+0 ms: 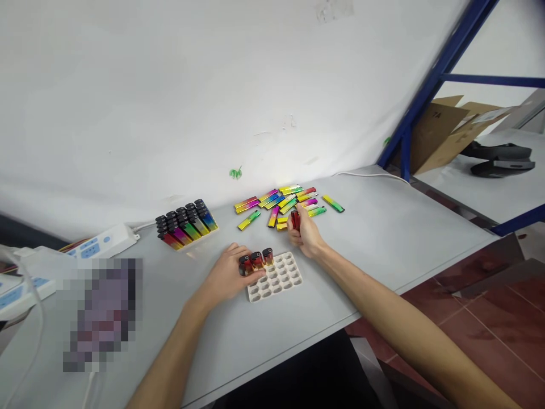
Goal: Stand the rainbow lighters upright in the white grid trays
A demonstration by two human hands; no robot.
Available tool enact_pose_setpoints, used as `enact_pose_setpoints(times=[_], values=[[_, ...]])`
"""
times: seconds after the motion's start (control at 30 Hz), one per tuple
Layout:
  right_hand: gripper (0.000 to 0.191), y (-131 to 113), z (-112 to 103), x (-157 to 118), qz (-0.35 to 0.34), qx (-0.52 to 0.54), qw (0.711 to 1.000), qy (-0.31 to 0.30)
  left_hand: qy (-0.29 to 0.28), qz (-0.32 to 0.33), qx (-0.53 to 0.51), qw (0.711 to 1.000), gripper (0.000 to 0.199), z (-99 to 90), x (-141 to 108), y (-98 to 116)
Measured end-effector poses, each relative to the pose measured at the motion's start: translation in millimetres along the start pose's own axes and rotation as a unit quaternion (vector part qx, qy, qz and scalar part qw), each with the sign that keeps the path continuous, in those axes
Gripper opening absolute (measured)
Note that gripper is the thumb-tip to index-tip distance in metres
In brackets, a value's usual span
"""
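Within a white tray's [277, 291] far row stand three lighters [256, 261] — left hand [227, 275] half-curled around them, grip unclear. Right hand [308, 234], closed round a red lighter [295, 220] beside loose lighters [269, 199] — apparently mid-loading; next calls for aligning above a free pocket.

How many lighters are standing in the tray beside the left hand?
3 visible, side by side along the far edge of the tray: left lighter, middle lighter, right lighter. The left hand may hide more.

A matt, plastic-looking tray [279, 278] stands on a smooth, matt tabletop [366, 227], with glossy, metallic-looking lighters [287, 203] lying beyond the tray.
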State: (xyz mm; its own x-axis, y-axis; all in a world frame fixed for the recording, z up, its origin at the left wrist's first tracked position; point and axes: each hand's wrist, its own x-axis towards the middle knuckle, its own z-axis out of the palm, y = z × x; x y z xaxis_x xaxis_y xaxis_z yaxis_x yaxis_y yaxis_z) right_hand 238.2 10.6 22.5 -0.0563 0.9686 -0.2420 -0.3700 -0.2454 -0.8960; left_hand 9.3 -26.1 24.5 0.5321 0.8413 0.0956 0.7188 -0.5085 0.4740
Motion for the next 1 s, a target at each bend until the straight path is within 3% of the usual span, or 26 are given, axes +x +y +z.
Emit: enact_pose_setpoints(times=[0.23, 0.43, 0.6, 0.8, 1.0], values=[[0.048, 0.8, 1.5, -1.2, -0.012, 0.001, 1.000, -0.005, -0.004, -0.012, -0.018, 1.000, 0.034, -0.9, 0.1, 2.7], [0.051, 6.7, 1.5, 0.6, -0.021, -0.011, 1.000, -0.003, -0.011, -0.008, -0.016, 1.000, 0.037, -1.2, 0.0, 2.2], [0.042, 5.2, 0.2, -2.8, -0.062, -0.031, 0.994, -0.083, -0.015, -0.008, -0.018, 1.000, 0.040, -1.9, 0.8, 2.3], [0.031, -3.7, -6.0, -10.3, -0.094, -0.172, 0.958, -0.209, -0.011, -0.010, -0.025, 1.000, 0.036, -4.7, 1.0, 3.7], [0.039, -3.1, -8.5, -10.4, -0.059, -0.195, 0.953, -0.226, -0.011, -0.011, -0.019, 1.000, 0.038, -6.1, 0.1, -3.0]])
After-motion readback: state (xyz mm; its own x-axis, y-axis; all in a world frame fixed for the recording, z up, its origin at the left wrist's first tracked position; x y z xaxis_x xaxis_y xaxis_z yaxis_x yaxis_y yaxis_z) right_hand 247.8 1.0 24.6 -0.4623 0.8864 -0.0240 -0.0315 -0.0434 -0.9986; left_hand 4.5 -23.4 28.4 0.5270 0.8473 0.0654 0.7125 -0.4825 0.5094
